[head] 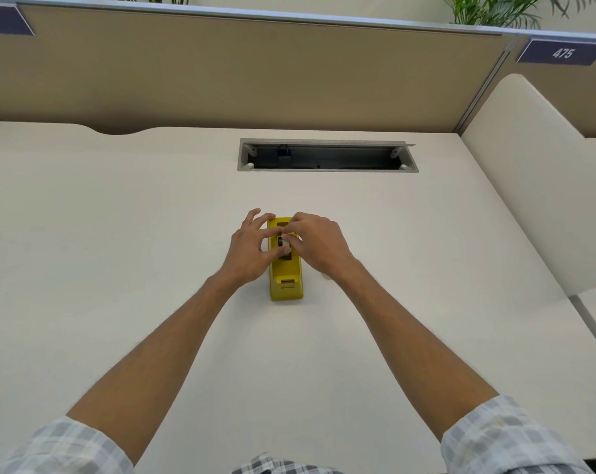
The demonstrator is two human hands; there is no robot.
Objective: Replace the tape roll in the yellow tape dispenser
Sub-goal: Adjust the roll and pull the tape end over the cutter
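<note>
I had both hands down on the yellow tape dispenser point(286, 268), which sat on the pale desk point(119, 234) near the middle, a little nearer to me than the open cable tray point(327, 155) set into the desktop, with its cutter end pointing back toward me. My left hand point(248, 248) lay against the dispenser's left side, fingers spread wide, with the thumb reaching over the top opening. My right hand point(315, 244) came in from the other side, its fingertips pinched narrow at something dark in the well, which I took to be the spool hub point(283, 241); I could not tell whether a roll of tape sat on it, nor whether the pinch had truly closed on it. I saw no spare roll anywhere on the desk. I judged this to be the early step of working the hub in its cradle, either lifting it out or seating it. The next move would call for the left hand to hold the body steady while the right drew the hub straight along its slots, without tipping the dispenser.
</note>
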